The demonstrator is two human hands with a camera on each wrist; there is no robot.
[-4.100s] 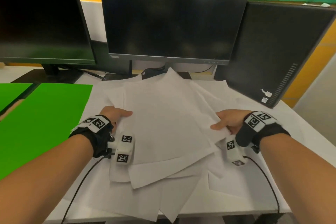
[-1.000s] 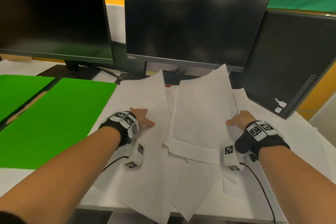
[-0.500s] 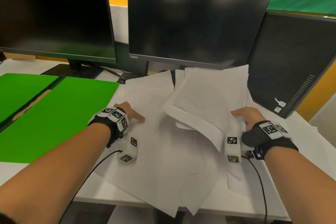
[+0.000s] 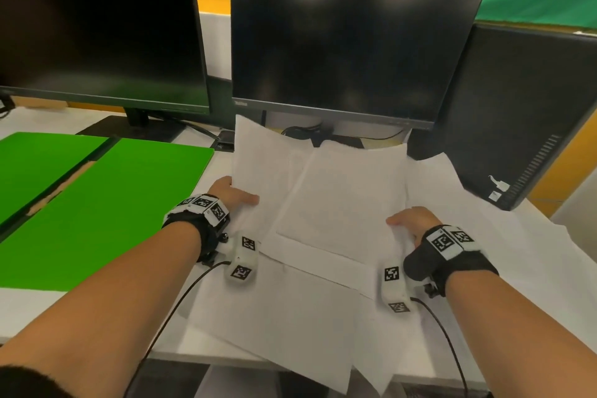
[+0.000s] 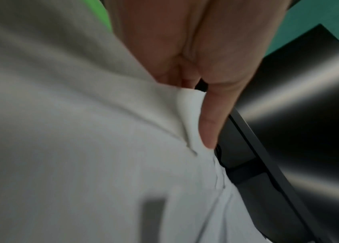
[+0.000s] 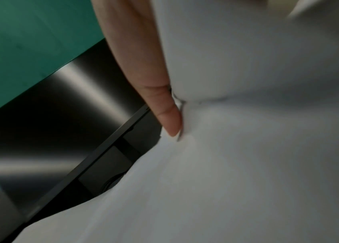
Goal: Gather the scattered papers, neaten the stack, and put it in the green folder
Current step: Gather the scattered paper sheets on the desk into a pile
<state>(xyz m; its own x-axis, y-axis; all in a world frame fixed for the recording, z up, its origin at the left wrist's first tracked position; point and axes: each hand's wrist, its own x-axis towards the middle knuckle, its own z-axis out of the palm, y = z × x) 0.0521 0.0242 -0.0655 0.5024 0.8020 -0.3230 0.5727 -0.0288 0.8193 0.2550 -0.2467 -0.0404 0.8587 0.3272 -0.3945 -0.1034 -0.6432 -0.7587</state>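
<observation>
head looks down; wrists close on papers point(image 4: 339, 203)

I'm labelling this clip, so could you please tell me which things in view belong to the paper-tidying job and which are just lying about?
Part of the job:
- loose white papers
- open green folder
- left hand, gripping the papers' left edge
- right hand, gripping their right edge

Just lying about:
- left monitor
- centre monitor
- black computer tower
- white desk
</observation>
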